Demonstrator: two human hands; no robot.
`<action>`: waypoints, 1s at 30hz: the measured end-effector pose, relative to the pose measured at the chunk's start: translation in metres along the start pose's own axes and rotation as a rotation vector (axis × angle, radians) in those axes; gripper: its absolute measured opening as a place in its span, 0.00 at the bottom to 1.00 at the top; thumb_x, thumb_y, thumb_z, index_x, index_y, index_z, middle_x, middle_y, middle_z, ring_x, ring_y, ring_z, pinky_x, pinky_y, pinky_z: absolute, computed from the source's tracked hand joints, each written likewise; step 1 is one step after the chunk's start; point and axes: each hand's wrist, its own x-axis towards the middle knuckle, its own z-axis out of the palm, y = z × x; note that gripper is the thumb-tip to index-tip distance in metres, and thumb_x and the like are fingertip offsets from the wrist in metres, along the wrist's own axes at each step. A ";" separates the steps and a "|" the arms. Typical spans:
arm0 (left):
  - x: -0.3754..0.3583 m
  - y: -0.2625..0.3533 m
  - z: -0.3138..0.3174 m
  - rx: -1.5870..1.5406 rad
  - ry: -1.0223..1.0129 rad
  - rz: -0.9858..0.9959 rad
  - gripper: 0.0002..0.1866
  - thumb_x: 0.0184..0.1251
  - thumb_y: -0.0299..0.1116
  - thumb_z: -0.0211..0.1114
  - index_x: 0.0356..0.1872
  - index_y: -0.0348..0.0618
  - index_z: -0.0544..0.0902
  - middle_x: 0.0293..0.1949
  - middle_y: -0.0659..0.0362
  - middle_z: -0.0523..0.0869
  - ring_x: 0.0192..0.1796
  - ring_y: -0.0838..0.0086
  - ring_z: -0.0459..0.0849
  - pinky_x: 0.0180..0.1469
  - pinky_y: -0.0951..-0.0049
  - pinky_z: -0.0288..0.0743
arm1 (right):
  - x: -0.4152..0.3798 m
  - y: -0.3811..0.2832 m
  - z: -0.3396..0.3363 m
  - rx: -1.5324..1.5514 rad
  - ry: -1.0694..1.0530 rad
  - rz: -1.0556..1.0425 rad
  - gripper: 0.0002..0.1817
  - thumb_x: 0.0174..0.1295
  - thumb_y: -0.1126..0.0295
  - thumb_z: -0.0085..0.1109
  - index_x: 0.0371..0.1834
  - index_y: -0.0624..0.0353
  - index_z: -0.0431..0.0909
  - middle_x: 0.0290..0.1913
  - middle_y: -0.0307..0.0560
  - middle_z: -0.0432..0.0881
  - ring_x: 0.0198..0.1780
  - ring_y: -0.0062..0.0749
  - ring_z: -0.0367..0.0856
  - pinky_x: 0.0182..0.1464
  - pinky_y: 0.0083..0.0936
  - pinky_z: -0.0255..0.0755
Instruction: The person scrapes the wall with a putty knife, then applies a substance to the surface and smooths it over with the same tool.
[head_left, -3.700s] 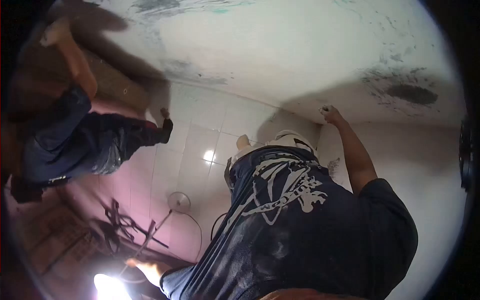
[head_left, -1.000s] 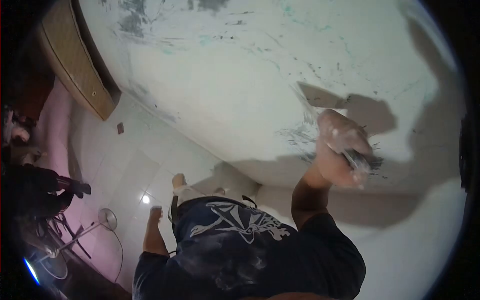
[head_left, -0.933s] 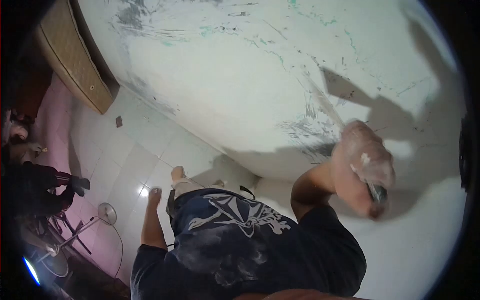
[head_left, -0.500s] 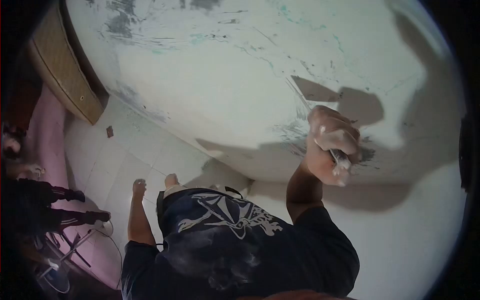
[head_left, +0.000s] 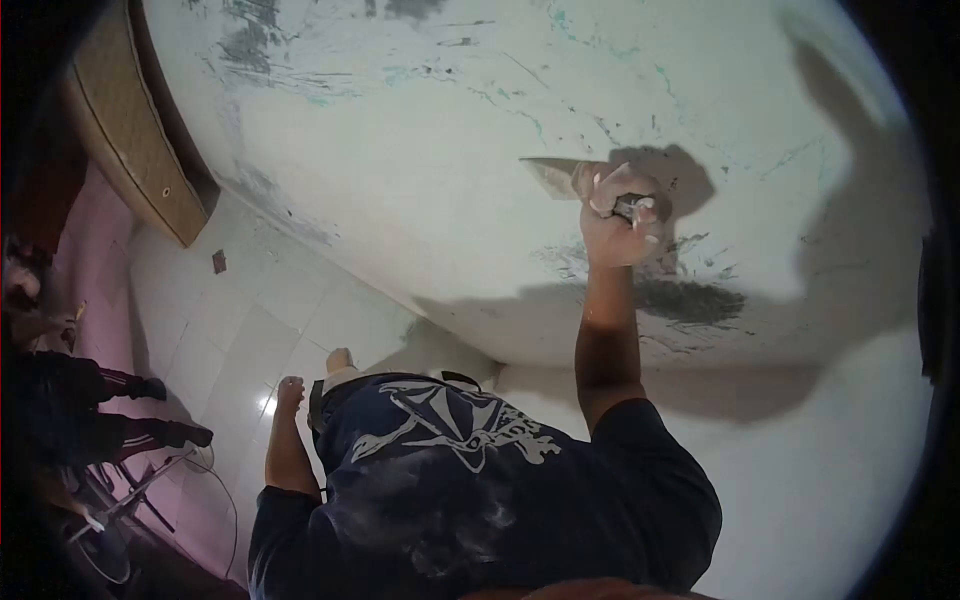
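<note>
My right hand (head_left: 628, 215) is closed round the handle of a putty knife (head_left: 553, 180). The knife's broad blade points left, right at the pale wall (head_left: 400, 200), and white smears mark my fingers. Just below this hand the wall has a dark grey rough patch (head_left: 690, 300); scratches and greenish cracks run across the plaster above. My left hand (head_left: 290, 392) hangs low at my side over the floor, its fingers curled in and nothing showing in them.
A tan padded panel (head_left: 140, 140) leans near the wall at upper left. On the tiled floor (head_left: 270, 290) lies a small brown piece (head_left: 219, 262). Other people (head_left: 90, 410) in dark trousers are at far left, near a metal-framed stand (head_left: 140, 490) and a cable.
My right hand has moved up and left along the wall, and the knife blade has turned to point left. My left hand has shifted slightly downward and right.
</note>
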 end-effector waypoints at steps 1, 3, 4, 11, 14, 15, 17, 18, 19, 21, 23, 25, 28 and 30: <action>0.006 0.001 -0.001 -0.015 0.008 0.004 0.14 0.65 0.41 0.59 0.43 0.43 0.80 0.28 0.58 0.83 0.25 0.71 0.80 0.21 0.68 0.72 | -0.003 -0.017 0.006 0.009 -0.013 -0.009 0.21 0.57 0.54 0.48 0.18 0.62 0.65 0.18 0.44 0.67 0.19 0.32 0.65 0.22 0.27 0.57; 0.034 -0.011 0.008 -0.157 0.032 0.079 0.14 0.65 0.41 0.59 0.43 0.43 0.80 0.29 0.58 0.83 0.25 0.72 0.80 0.22 0.71 0.71 | -0.005 -0.055 0.024 -0.077 -0.229 -0.165 0.21 0.57 0.54 0.49 0.22 0.66 0.68 0.19 0.44 0.65 0.23 0.33 0.64 0.27 0.30 0.57; 0.033 -0.011 0.008 -0.103 0.065 0.178 0.15 0.64 0.42 0.61 0.45 0.43 0.80 0.29 0.57 0.83 0.25 0.73 0.79 0.22 0.73 0.70 | -0.002 -0.052 0.030 -0.062 -0.239 -0.155 0.21 0.57 0.54 0.49 0.22 0.66 0.68 0.19 0.44 0.65 0.23 0.33 0.64 0.27 0.30 0.57; 0.006 -0.016 0.011 -0.070 0.068 0.013 0.16 0.65 0.43 0.60 0.45 0.43 0.80 0.29 0.57 0.84 0.25 0.74 0.80 0.22 0.69 0.72 | -0.020 -0.031 -0.008 -0.111 -0.127 -0.102 0.19 0.53 0.57 0.54 0.29 0.67 0.74 0.25 0.48 0.72 0.30 0.35 0.71 0.37 0.34 0.66; 0.032 -0.097 0.006 0.009 -0.038 0.016 0.15 0.65 0.43 0.60 0.45 0.45 0.80 0.29 0.57 0.84 0.23 0.73 0.79 0.21 0.65 0.72 | 0.003 -0.041 -0.009 -0.130 -0.240 -0.158 0.22 0.55 0.53 0.54 0.24 0.65 0.71 0.21 0.46 0.68 0.23 0.33 0.67 0.30 0.33 0.63; 0.029 -0.105 0.001 0.114 -0.050 0.140 0.14 0.63 0.41 0.62 0.44 0.45 0.80 0.31 0.57 0.84 0.26 0.71 0.81 0.24 0.63 0.74 | 0.009 -0.035 0.000 -0.265 -0.103 -0.209 0.24 0.57 0.50 0.53 0.21 0.64 0.69 0.17 0.44 0.64 0.19 0.30 0.64 0.25 0.32 0.60; -0.026 -0.023 -0.001 0.235 -0.033 -0.196 0.11 0.55 0.30 0.68 0.39 0.45 0.81 0.34 0.56 0.85 0.37 0.65 0.83 0.37 0.60 0.80 | 0.030 -0.043 0.034 -0.325 -0.061 -0.232 0.28 0.62 0.46 0.49 0.18 0.61 0.65 0.14 0.40 0.58 0.16 0.26 0.60 0.22 0.29 0.54; -0.021 -0.030 -0.006 0.241 -0.036 -0.195 0.11 0.55 0.30 0.68 0.39 0.45 0.81 0.34 0.56 0.85 0.37 0.65 0.83 0.37 0.60 0.80 | 0.030 -0.049 0.037 -0.332 -0.057 -0.230 0.28 0.62 0.46 0.49 0.18 0.61 0.65 0.14 0.40 0.58 0.16 0.26 0.60 0.22 0.29 0.54; -0.016 -0.042 -0.010 0.545 -0.039 0.082 0.11 0.52 0.28 0.70 0.38 0.45 0.81 0.35 0.56 0.85 0.39 0.65 0.83 0.41 0.63 0.81 | 0.028 -0.056 0.039 -0.266 -0.039 -0.281 0.29 0.62 0.46 0.49 0.18 0.62 0.65 0.14 0.40 0.58 0.16 0.27 0.59 0.22 0.29 0.53; 0.025 -0.058 -0.012 1.094 -0.037 0.556 0.12 0.50 0.27 0.71 0.37 0.45 0.82 0.35 0.57 0.85 0.40 0.65 0.83 0.44 0.66 0.81 | 0.037 -0.051 0.039 -0.020 -0.082 -0.476 0.30 0.62 0.45 0.52 0.19 0.63 0.63 0.14 0.40 0.58 0.16 0.27 0.56 0.22 0.28 0.48; 0.029 -0.043 0.003 0.228 -0.025 0.158 0.09 0.55 0.31 0.68 0.37 0.44 0.82 0.37 0.55 0.86 0.42 0.63 0.84 0.44 0.65 0.80 | 0.039 -0.028 0.031 -0.125 -0.068 -0.332 0.29 0.61 0.45 0.53 0.19 0.61 0.63 0.14 0.38 0.59 0.15 0.26 0.56 0.21 0.27 0.47; 0.007 0.028 -0.001 -0.134 0.094 -0.165 0.09 0.60 0.34 0.63 0.38 0.42 0.82 0.39 0.52 0.86 0.44 0.59 0.85 0.46 0.63 0.79 | 0.050 -0.023 0.023 -0.229 -0.128 -0.131 0.33 0.62 0.38 0.53 0.18 0.61 0.70 0.15 0.40 0.66 0.17 0.28 0.64 0.21 0.25 0.60; 0.094 0.034 0.008 0.121 0.145 0.506 0.13 0.66 0.37 0.59 0.43 0.39 0.81 0.41 0.46 0.86 0.45 0.57 0.85 0.48 0.62 0.78 | 0.043 -0.037 0.032 -0.119 -0.087 -0.425 0.29 0.63 0.44 0.54 0.20 0.62 0.72 0.16 0.40 0.64 0.18 0.28 0.60 0.20 0.26 0.56; 0.013 0.137 0.010 0.176 0.174 0.784 0.12 0.67 0.35 0.60 0.44 0.37 0.81 0.42 0.47 0.86 0.46 0.58 0.85 0.49 0.62 0.78 | 0.040 -0.021 0.032 -0.024 -0.018 -0.265 0.22 0.61 0.53 0.54 0.23 0.64 0.72 0.18 0.43 0.66 0.21 0.28 0.63 0.24 0.28 0.58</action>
